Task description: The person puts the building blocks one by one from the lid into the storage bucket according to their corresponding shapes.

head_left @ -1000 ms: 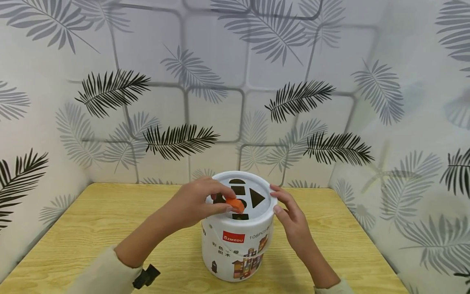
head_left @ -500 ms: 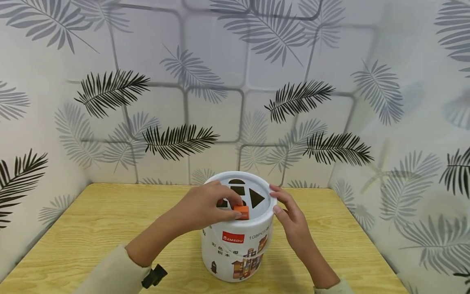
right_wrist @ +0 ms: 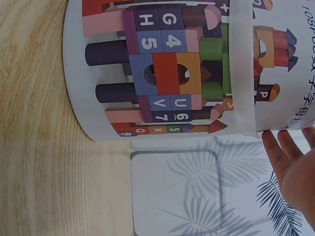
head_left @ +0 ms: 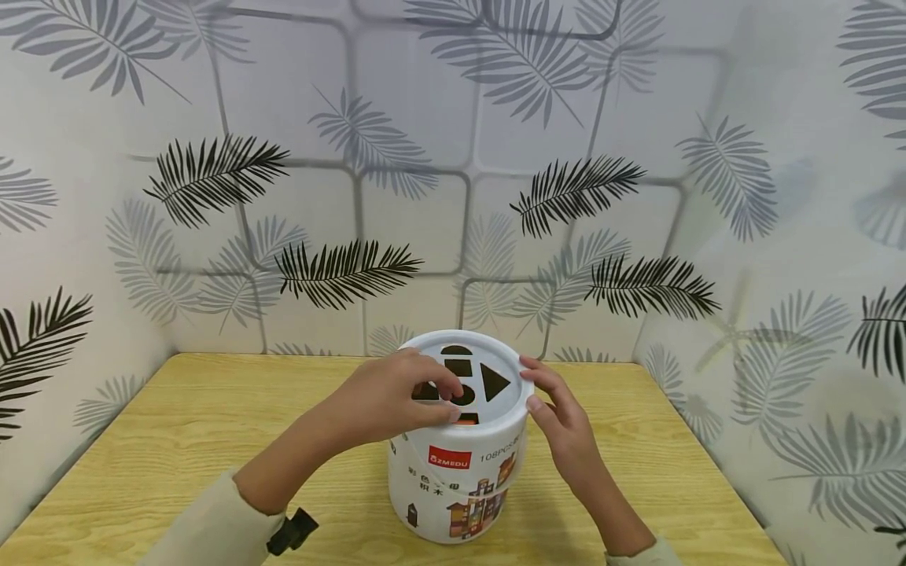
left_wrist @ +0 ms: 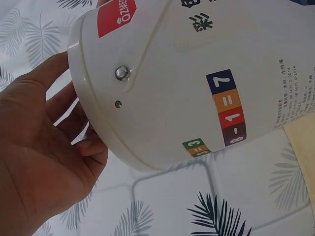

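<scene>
A white lidded bucket (head_left: 460, 487) printed with building-block pictures stands on the table. Dark shaped holes, a triangle (head_left: 493, 381) among them, are cut in its lid (head_left: 511, 402). An orange block (head_left: 466, 421) shows within the front slot. My left hand (head_left: 392, 395) hovers over the lid's left side, thumb and index finger apart with nothing between them. In the left wrist view its fingers reach behind the bucket's rim (left_wrist: 81, 73), partly hidden. My right hand (head_left: 566, 417) touches the right side of the rim with its fingertips and thumb, its fingers fairly straight in the right wrist view.
The bucket rests on a light wooden table (head_left: 283, 472). Walls (head_left: 425, 196) with a leaf pattern rise behind and at both sides. A black clip (head_left: 292, 531) sits at the left sleeve (head_left: 219, 527).
My left hand moved right and forward over the lid with the orange block, then let it go. The block has sunk into the front slot. My right hand has stayed at the rim.
</scene>
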